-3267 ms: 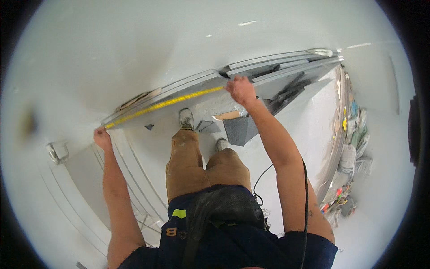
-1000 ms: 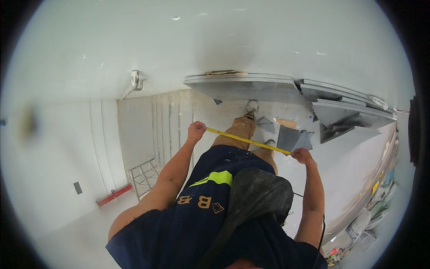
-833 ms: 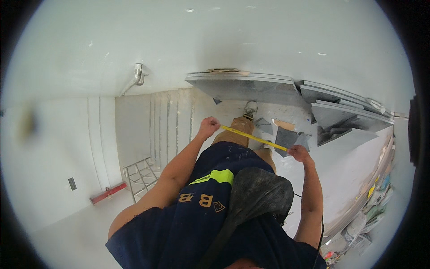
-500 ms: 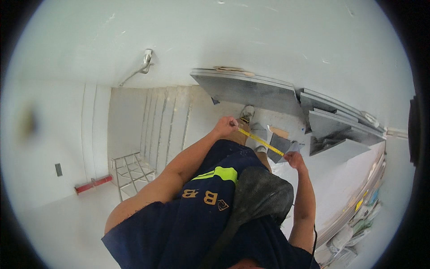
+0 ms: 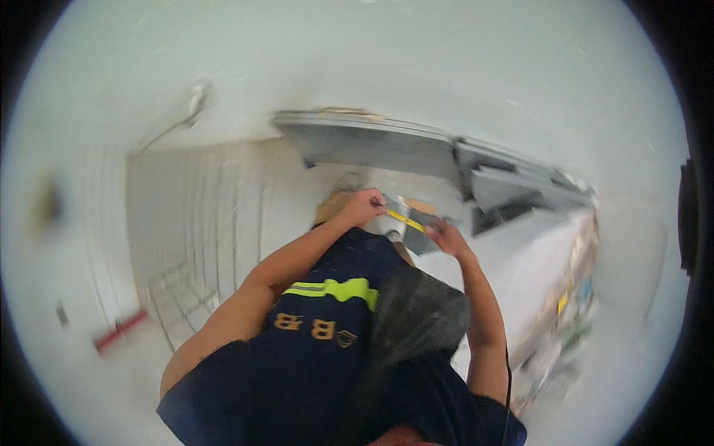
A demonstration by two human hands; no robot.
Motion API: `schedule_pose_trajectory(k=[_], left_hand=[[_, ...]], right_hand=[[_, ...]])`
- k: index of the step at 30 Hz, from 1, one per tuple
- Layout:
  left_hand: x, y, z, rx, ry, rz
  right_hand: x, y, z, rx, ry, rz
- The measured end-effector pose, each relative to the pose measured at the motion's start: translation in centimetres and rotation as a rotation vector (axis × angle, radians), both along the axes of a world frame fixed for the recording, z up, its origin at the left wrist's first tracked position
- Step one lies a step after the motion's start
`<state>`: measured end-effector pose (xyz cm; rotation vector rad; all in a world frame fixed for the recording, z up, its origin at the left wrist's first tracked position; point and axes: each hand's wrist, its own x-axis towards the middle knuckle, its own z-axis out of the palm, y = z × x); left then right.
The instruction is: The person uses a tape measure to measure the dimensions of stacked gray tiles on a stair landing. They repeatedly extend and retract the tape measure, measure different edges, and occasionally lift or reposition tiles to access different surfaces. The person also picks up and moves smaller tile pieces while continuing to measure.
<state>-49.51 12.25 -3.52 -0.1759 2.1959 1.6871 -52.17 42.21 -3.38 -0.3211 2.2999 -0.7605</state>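
Observation:
A yellow tape measure [image 5: 406, 219] runs between my two hands in front of my body, its short visible blade slanting down to the right. My left hand [image 5: 364, 207] is closed on the blade's left end, and something dark shows at its fingertips. At the other end, the fingers of my right hand [image 5: 448, 238] are closed round the tape. The view is blurred, so I cannot tell which hand has the case. Below the tape lies a dark grey piece [image 5: 424, 241] on the floor, with a brown piece [image 5: 419, 206] beside it.
Large grey panels [image 5: 372, 145] lean along the far wall, with more stacked panels [image 5: 513, 189] to their right. A metal ladder frame [image 5: 182, 301] and a red bar-shaped object [image 5: 121, 331] are at the left. Assorted bags and scraps [image 5: 558, 334] lie at the right.
My right hand has come closer to the left, and the visible stretch of tape is shorter. The surroundings have shifted left in view as my head turned.

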Motion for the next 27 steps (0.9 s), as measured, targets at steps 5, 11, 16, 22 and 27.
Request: schedule_pose_trajectory(k=[5, 11, 16, 22, 27], left_hand=[[-6.2, 2.0, 2.4, 0.288, -0.08, -0.349], [-10.4, -5.4, -0.6, 0.056, -0.122, -0.442], [-12.4, -16.3, -3.8, -0.205, -0.102, -0.402], [-15.1, -24.2, -6.9, -0.424, -0.357, -0.435], [-20.7, -23.6, -11.9, -0.811, 0.197, -1.105]], right_hand=[[-1.2, -4.7, 4.2, -0.2, -0.308, -0.438], [0.3, -3.4, 10.3, -0.689, -0.441, -1.007], [3.7, 0.6, 20.1, -1.127, -0.103, -0.814], [12.1, -3.5, 38.5, -0.824, 0.407, 0.243], [19.1, -8.0, 48.6, -0.436, 0.669, 0.466]])
